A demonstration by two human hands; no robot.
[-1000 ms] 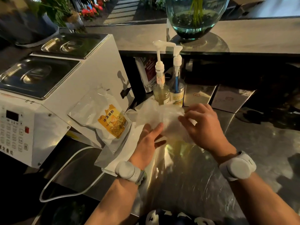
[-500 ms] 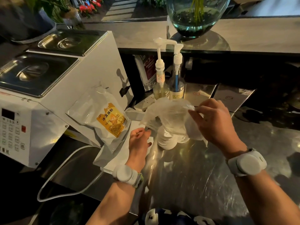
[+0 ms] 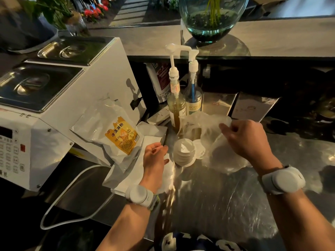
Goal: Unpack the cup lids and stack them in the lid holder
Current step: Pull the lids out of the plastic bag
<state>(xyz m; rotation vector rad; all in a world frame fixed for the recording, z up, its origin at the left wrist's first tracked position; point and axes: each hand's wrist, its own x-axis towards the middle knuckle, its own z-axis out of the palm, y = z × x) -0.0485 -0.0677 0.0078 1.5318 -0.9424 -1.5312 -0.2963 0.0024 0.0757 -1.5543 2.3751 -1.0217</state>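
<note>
A stack of white cup lids (image 3: 184,152) stands on the steel counter (image 3: 217,196), with one or two more lids (image 3: 199,149) leaning behind it. A clear plastic bag (image 3: 215,142) hangs crumpled to the right of the stack, pinched at its top by my right hand (image 3: 248,140). My left hand (image 3: 154,160) hovers just left of the stack, fingers apart, holding nothing. I see no lid holder in this view.
A white machine with steel lids (image 3: 54,98) fills the left, a yellow-labelled powder pouch (image 3: 116,133) leaning on it. Two syrup pump bottles (image 3: 183,102) stand behind the lids. A glass bowl (image 3: 212,17) sits on the raised shelf. A white cable (image 3: 68,192) runs along the counter's left edge.
My right hand has pulled the bag up and to the right, off the lids, which now stand uncovered. My left hand let go and drew back to the left.
</note>
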